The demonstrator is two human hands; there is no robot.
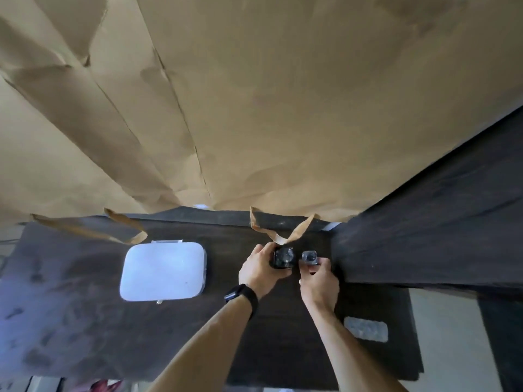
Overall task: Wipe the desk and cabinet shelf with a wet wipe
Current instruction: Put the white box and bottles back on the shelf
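On the dark wooden desk (85, 321), near its back edge, my left hand (261, 268) grips a small black bottle (283, 257). Just to its right, my right hand (319, 281) pinches a smaller clear glass jar (310, 256). Both containers stand on the desk beside the dark cabinet side panel (424, 236). A folded whitish wet wipe (366, 329) lies on the desk at the right, behind my right forearm. The cabinet's shelf is out of view.
A white square container with a lid (162, 271) sits on the desk left of my hands. Brown paper (254, 108) covers the wall behind, with torn strips (285, 233) hanging onto the desk's back edge. The desk's right end stops near a pale floor (447, 335).
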